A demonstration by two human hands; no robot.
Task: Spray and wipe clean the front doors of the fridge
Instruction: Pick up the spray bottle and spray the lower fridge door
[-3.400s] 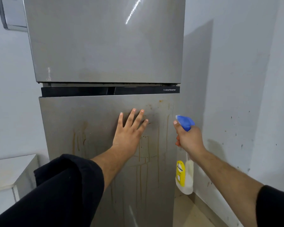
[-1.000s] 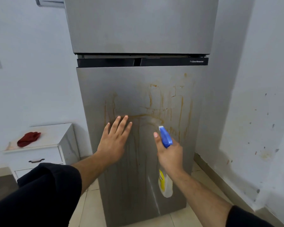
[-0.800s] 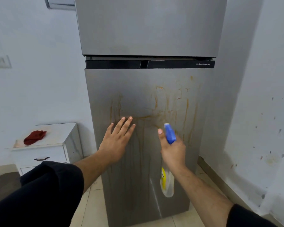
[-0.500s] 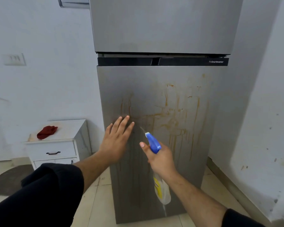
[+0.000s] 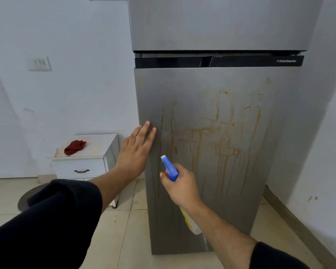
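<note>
Fridge (image 5: 211, 113) (stained) | left hand (image 5: 136, 150) flat, spread | right hand (image 5: 180, 187) gripping spray bottle (image 5: 170, 167)

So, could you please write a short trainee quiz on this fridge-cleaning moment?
1. True or false: the left hand holds a cloth.
2. Which door carries the orange streaks: A) upper door, B) lower door, C) both?
3. Fill in: the red cloth lies on the white ____.

Key
1. False. The hand is empty and lies flat near the lower door's left edge.
2. B. The streaks run down the lower door; the upper door shows none. The right hand aims the spray bottle there.
3. Cabinet, left of the fridge.
</note>
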